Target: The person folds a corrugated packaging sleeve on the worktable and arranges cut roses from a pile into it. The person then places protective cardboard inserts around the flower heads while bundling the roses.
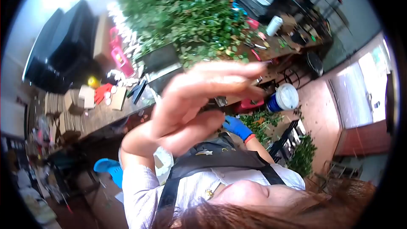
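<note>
My left hand (186,101) is bare and raised close to the camera, slightly blurred. Its fingers stretch toward the right and the thumb lies apart below them, with nothing visible between. Lower down, my right hand (238,128) wears a blue glove with an orange cuff. It is beside the dark apron (212,154), its fingers partly hidden behind my left hand, so I cannot make out a grip. Beyond my left hand, a big heap of leafy green stems (186,17) covers the workbench (101,121).
Flattened cardboard (72,121), an orange-red glove (101,93) and a pink tool (121,61) lie on the bench's left. A white spray can (274,25) stands at the right. A white-and-blue bucket (286,97) and fallen leaves (303,154) are on the floor. A blue chair (109,170) stands lower left.
</note>
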`<act>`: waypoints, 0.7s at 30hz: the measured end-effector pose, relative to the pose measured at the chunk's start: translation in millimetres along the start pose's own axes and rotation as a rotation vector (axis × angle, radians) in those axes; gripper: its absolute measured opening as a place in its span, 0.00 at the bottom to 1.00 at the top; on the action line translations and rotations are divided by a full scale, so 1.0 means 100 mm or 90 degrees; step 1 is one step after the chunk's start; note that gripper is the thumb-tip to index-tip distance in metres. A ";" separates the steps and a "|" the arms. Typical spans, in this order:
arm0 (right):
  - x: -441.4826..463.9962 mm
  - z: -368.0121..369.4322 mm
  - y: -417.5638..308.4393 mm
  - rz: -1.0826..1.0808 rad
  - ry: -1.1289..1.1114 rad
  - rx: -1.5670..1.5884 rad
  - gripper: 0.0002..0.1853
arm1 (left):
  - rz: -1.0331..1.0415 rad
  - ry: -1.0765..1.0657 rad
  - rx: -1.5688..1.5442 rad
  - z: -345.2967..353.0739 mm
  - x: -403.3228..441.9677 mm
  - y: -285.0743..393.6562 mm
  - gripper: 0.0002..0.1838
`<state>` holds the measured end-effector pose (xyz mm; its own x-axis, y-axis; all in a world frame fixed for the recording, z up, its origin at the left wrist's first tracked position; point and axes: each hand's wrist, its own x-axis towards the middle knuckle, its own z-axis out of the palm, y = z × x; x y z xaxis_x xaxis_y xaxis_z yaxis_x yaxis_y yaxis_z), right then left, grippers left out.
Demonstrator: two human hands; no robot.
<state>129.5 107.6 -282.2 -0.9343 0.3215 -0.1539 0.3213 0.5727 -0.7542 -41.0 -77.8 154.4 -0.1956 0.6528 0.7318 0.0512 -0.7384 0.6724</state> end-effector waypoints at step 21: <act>4.40 -1.51 -1.32 -0.386 0.330 -0.247 0.32 | -0.233 0.035 0.980 -1.61 -0.38 -1.15 0.15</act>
<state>-300.4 287.5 -153.6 -0.8035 0.1273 0.5816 -0.0880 0.9408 -0.3274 -197.5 -44.8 31.1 -0.4519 0.7178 0.5297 0.8916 0.3447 0.2935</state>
